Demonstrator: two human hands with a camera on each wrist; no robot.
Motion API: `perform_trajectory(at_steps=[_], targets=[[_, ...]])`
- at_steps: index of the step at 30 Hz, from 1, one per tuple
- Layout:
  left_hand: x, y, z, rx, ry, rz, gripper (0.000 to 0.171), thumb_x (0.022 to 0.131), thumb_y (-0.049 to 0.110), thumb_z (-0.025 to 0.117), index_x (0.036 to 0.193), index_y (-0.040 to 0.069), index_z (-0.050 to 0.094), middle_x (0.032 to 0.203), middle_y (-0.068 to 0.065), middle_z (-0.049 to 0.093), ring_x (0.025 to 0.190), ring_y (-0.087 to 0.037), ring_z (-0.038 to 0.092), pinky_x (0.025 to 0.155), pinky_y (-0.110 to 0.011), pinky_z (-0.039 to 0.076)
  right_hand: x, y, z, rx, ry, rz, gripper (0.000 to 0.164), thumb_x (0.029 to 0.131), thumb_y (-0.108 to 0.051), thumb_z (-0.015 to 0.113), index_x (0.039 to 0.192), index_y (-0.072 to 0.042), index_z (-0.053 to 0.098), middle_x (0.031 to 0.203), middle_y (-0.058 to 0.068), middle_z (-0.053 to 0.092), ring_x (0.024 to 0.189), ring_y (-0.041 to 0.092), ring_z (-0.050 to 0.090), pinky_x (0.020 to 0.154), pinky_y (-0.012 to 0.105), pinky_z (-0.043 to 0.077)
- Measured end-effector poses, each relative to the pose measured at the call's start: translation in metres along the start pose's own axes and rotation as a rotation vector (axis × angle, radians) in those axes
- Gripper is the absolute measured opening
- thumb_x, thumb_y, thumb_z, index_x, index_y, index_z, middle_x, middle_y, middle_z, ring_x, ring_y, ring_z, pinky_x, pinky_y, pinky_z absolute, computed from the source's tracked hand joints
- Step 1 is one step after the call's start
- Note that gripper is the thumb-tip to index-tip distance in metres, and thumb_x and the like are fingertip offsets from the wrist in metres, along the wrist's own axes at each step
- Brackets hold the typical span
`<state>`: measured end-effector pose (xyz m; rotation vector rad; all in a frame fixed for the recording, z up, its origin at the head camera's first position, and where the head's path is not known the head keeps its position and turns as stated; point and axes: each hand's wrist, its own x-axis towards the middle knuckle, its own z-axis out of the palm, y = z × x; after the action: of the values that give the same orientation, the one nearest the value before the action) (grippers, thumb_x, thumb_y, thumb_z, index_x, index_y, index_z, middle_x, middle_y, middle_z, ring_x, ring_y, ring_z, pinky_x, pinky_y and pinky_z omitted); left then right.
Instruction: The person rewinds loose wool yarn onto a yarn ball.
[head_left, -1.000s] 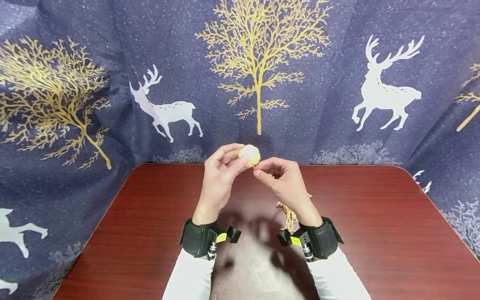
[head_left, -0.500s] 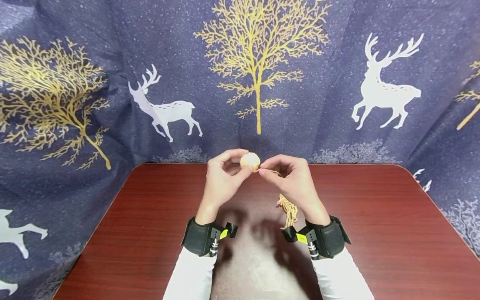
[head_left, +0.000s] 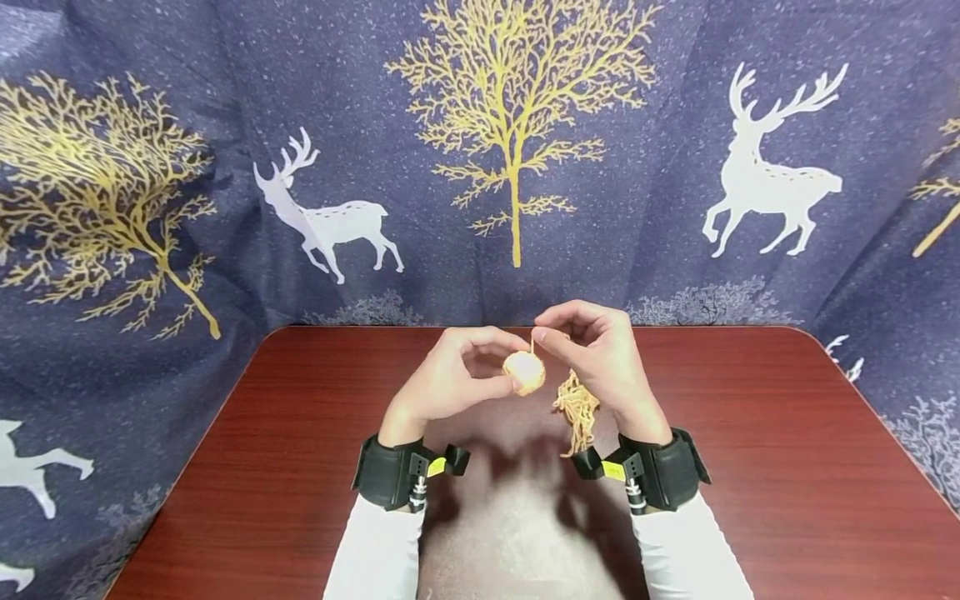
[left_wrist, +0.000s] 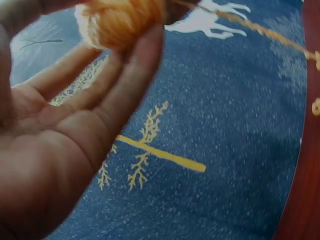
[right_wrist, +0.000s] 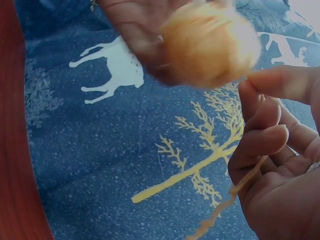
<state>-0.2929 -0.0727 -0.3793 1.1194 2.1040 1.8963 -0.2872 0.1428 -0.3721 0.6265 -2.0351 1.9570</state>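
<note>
Between left hand (head_left: 450, 381) and right hand (head_left: 609, 358): yellow-orange yarn ball (head_left: 524, 373), at the left fingertips, with a short strand (head_left: 533, 343) running up to the right ones.
Left hand: curled on the ball — thumb one side, fingers the other, clear of the table (head_left: 300, 433).
Right hand: narrowed to a pinch on the strand, just above the ball; more strand trailing out from the palm.
Below the right hand: loose yarn pile (head_left: 577, 408), lying tangled on the tabletop.
Step in hand: probably winding, with plenty of yarn left loose.
Next turn calls for: ball steady, strand lightly taut — possibly a snag from the tangle.
</note>
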Motion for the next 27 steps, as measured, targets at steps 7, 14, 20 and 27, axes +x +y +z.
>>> perform_trajectory(at_steps=[7,14,20,27], targets=[[0.000,0.004,0.000,-0.287,0.108,0.181,0.033,0.082,-0.010,0.075,0.113,-0.013,0.065,0.106,-0.014,0.072,0.096,-0.022,0.069,0.083,-0.036,0.061,0.001,0.005,0.006,0.008,-0.043,0.027,0.011,0.088,0.000,0.075,0.097,0.007,0.072,0.084,0.005,0.073,0.070,0.013,0.063,0.062,0.022,0.052],[0.004,0.006,0.002,-0.479,0.422,0.213,0.034,0.082,-0.013,0.064,0.107,0.008,0.073,0.104,-0.008,0.074,0.094,-0.018,0.070,0.078,-0.027,0.060,0.000,0.006,0.015,-0.068,-0.090,0.060,0.008,0.088,-0.003,0.077,0.094,0.000,0.074,0.086,0.008,0.073,0.071,0.014,0.063,0.061,0.023,0.051],[0.007,0.005,0.004,-0.441,0.611,0.172,0.027,0.084,-0.012,0.066,0.108,-0.002,0.072,0.102,-0.009,0.074,0.093,-0.019,0.071,0.081,-0.028,0.061,-0.001,0.004,0.019,-0.147,-0.129,0.061,0.006,0.087,-0.005,0.078,0.092,-0.005,0.075,0.083,0.006,0.072,0.065,0.012,0.058,0.056,0.022,0.047],[0.009,0.001,0.005,-0.155,0.665,0.103,0.031,0.081,-0.012,0.075,0.110,-0.014,0.066,0.103,-0.016,0.073,0.089,-0.016,0.071,0.082,-0.032,0.062,-0.002,0.001,0.018,-0.176,-0.120,0.040,0.006,0.086,-0.004,0.078,0.092,-0.006,0.075,0.081,0.004,0.072,0.066,0.014,0.060,0.056,0.022,0.049]])
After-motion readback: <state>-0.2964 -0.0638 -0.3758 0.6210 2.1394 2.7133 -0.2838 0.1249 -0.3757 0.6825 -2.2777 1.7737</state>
